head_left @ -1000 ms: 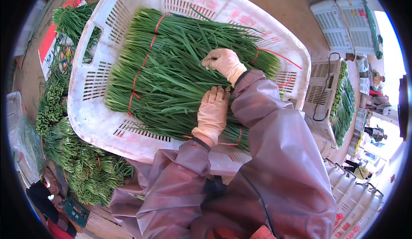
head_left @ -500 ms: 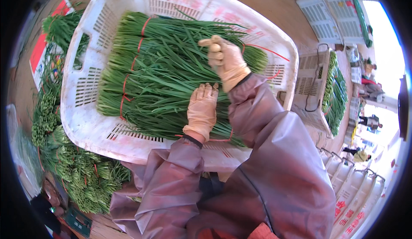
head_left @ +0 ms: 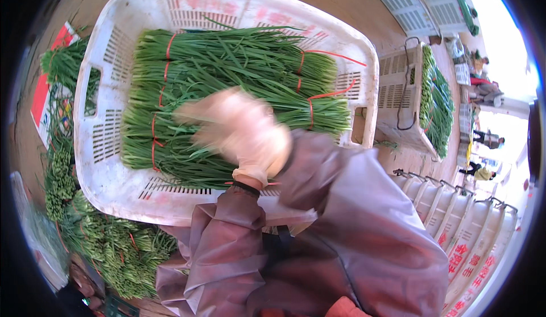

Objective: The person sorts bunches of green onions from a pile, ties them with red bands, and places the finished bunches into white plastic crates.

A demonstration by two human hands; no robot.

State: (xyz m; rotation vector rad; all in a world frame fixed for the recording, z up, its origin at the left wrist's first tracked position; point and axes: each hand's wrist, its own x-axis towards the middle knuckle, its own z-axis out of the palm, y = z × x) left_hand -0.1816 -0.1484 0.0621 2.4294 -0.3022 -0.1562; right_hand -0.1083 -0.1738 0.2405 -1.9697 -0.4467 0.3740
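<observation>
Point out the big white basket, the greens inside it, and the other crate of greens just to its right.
White basket [head_left: 115,185]: head view, bare inner wall.
Greens [head_left: 242,64]: head view, long leaves.
Crate [head_left: 391,96]: head view, slotted side.

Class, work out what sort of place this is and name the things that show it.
Probably a vegetable packing or wholesale area: a white slotted plastic crate holds red-tied bundles of what look like garlic chives, more tied greens are heaped at left, and another filled crate stands at right.
</observation>
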